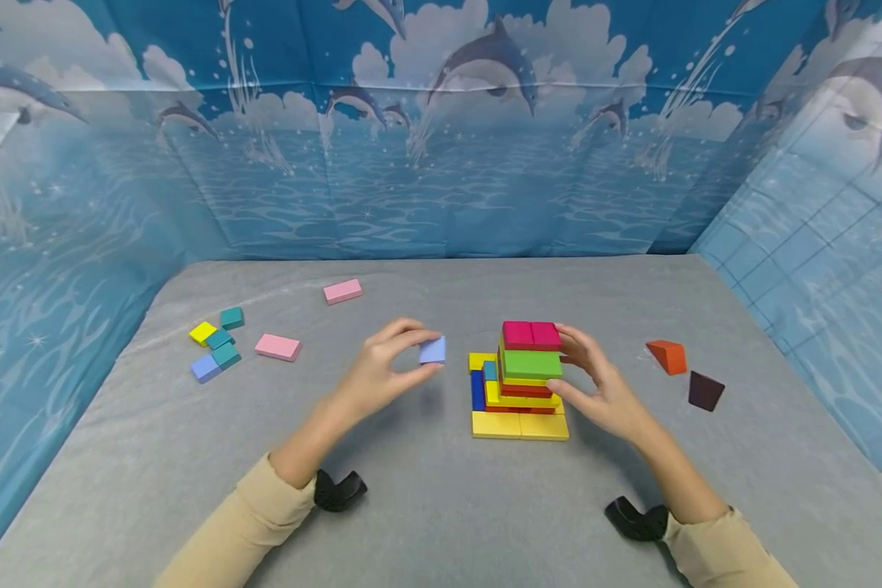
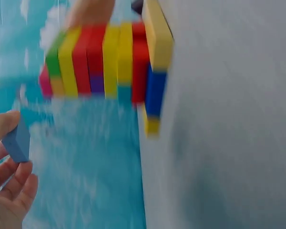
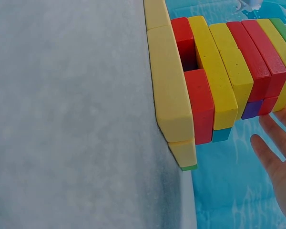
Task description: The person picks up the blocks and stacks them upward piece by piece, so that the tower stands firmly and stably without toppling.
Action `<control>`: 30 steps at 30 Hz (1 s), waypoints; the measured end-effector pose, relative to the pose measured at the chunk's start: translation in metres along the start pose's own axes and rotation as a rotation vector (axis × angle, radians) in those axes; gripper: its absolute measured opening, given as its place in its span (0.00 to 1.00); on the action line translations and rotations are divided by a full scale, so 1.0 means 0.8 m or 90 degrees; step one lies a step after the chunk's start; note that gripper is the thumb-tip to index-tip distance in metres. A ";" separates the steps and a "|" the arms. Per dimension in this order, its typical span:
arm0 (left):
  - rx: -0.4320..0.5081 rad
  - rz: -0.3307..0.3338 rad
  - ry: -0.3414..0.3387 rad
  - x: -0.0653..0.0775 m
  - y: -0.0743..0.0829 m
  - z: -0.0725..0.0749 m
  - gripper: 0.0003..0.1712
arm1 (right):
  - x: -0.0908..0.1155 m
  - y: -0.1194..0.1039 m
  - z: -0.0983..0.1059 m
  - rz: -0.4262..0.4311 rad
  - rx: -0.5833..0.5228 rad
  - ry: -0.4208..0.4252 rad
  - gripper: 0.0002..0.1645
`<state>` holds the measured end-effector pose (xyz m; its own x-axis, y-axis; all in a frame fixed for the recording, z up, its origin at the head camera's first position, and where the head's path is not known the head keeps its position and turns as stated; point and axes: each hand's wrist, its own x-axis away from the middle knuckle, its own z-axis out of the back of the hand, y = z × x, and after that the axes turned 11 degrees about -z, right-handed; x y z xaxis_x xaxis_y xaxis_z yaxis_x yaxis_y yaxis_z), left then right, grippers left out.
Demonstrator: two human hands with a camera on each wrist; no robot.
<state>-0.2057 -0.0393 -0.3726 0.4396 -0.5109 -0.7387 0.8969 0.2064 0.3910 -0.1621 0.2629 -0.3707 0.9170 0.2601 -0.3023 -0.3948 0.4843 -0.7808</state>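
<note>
My left hand (image 1: 378, 369) pinches a light blue block (image 1: 432, 351) between thumb and fingertips, raised over the table left of a block tower. The left wrist view shows the same blue block (image 2: 19, 142) held by its edges. The tower (image 1: 532, 365) stands in layers: pale yellow blocks at the base, red, yellow and green ones above, two magenta blocks on top. Beside its right side is my right hand (image 1: 604, 396), thumb at the front and fingers partly hidden behind the upper layers. In the right wrist view its fingers (image 3: 271, 155) are extended, fingertips right at the tower.
A cluster of small teal, yellow and blue blocks (image 1: 226, 355) lies at the left. Two pink blocks (image 1: 278, 347) lie nearer the middle. On the right are an orange wedge (image 1: 667, 357) and a dark brown block (image 1: 706, 391). A dolphin-print curtain (image 1: 441, 204) borders the grey table (image 1: 441, 523).
</note>
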 end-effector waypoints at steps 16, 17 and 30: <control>-0.016 -0.081 -0.060 -0.055 0.041 -0.077 0.20 | -0.001 0.008 0.000 0.013 -0.006 -0.002 0.47; -0.027 -0.090 -0.059 -0.054 0.041 -0.078 0.20 | -0.001 0.013 0.000 0.014 -0.007 -0.003 0.48; -0.117 -0.136 -0.027 -0.056 0.030 -0.090 0.19 | -0.002 0.037 0.000 0.027 -0.007 -0.016 0.51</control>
<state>-0.2009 0.0485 -0.3696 0.2410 -0.5922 -0.7689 0.9643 0.2360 0.1205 -0.1754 0.2770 -0.3935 0.8974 0.3020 -0.3216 -0.4330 0.4634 -0.7732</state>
